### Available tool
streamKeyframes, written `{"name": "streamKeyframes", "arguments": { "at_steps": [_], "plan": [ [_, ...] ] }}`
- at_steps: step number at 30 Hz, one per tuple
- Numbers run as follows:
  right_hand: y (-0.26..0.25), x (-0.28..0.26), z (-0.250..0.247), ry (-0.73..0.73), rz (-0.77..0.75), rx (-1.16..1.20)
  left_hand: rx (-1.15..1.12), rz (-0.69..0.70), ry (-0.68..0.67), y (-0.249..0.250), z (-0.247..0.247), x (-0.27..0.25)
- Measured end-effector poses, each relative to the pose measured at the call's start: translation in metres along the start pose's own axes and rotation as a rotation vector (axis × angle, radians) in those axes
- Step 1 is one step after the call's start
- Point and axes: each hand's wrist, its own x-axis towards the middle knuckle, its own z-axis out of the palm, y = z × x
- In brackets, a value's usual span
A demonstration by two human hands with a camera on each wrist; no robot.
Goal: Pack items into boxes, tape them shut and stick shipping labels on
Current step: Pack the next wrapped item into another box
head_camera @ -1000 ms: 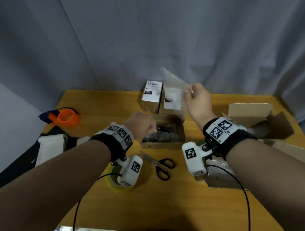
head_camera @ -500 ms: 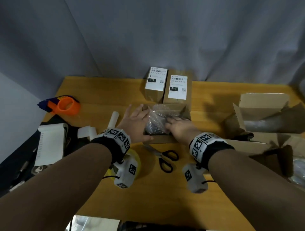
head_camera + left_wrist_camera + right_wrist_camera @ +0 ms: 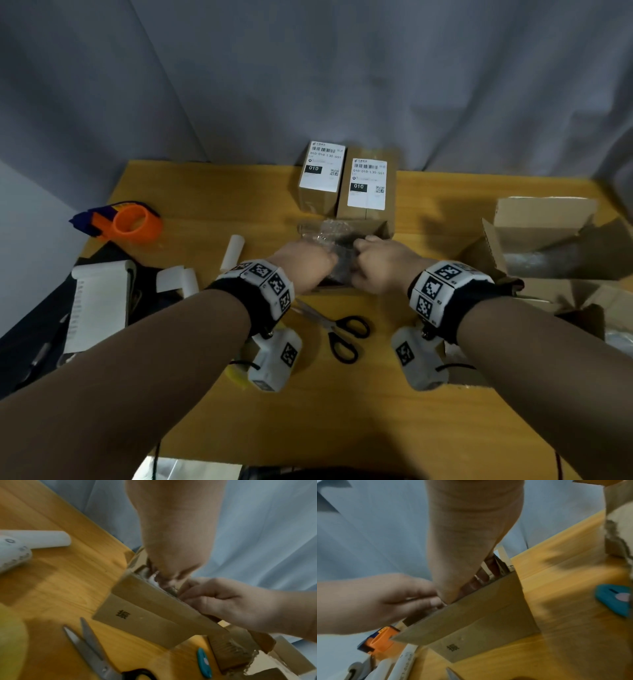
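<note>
Head view looks down on both hands buried in the small open box [image 3: 356,236] at the middle of the surface [image 3: 212,205], just in front of two labelled boxes [image 3: 346,178]. The left hand [image 3: 305,262] and right hand [image 3: 383,263] each have a curled grip on the crinkled plastic-wrapped item [image 3: 325,233], which sits partly inside the box with film bulging above the rim. To do this well, I'd say they should press the bundle flat and tuck loose film below the rim so the flaps can fold level. The near flap [image 3: 154,601] stands open beside the scissors [image 3: 342,334]; the orange tape dispenser [image 3: 130,222] waits well apart, left.
</note>
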Motion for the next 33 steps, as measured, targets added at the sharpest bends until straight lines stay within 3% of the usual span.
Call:
{"name": "streamKeyframes", "arguments": {
  "at_steps": [4, 8, 11, 16, 20, 23, 25, 28, 29, 31, 33],
  "plan": [
    [-0.01, 0.007, -0.002, -0.057, 0.078, 0.01, 0.137, -0.072, -0.217, 0.005, -0.004, 0.015],
    [-0.019, 0.021, 0.004, -0.338, 0.218, 0.07, 0.166, -0.071, -0.243, -0.003, 0.002, 0.018],
    [-0.012, 0.031, 0.013, -0.372, 0.214, 0.194, 0.127, -0.077, -0.274, -0.011, 0.004, 0.016],
    [-0.011, 0.032, 0.016, -0.337, 0.229, 0.405, 0.152, -0.043, -0.228, -0.02, 0.009, 0.013],
    [-0.007, 0.021, -0.002, -0.062, 0.129, 0.085, 0.033, 0.01, 0.041, -0.026, 0.006, 0.009],
    [0.0, 0.015, -0.007, 0.104, 0.083, -0.029, 0.009, 0.052, 0.033, -0.029, 0.001, 0.001],
    [0.004, 0.016, -0.004, 0.013, 0.089, -0.144, 0.057, 0.034, -0.091, -0.029, 0.004, -0.004],
    [0.01, 0.019, 0.011, -0.357, 0.185, -0.365, 0.105, -0.016, -0.23, -0.025, 0.008, -0.005],
    [0.011, 0.019, 0.015, -0.401, 0.205, -0.397, 0.129, -0.018, -0.248, -0.024, 0.007, -0.005],
    [0.01, 0.016, 0.015, -0.271, 0.2, -0.312, 0.156, -0.017, -0.183, -0.022, 0.007, -0.006],
    [0.003, 0.007, 0.006, -0.035, 0.208, -0.207, 0.112, -0.048, 0.025, -0.022, 0.007, -0.01]
  ]
}}
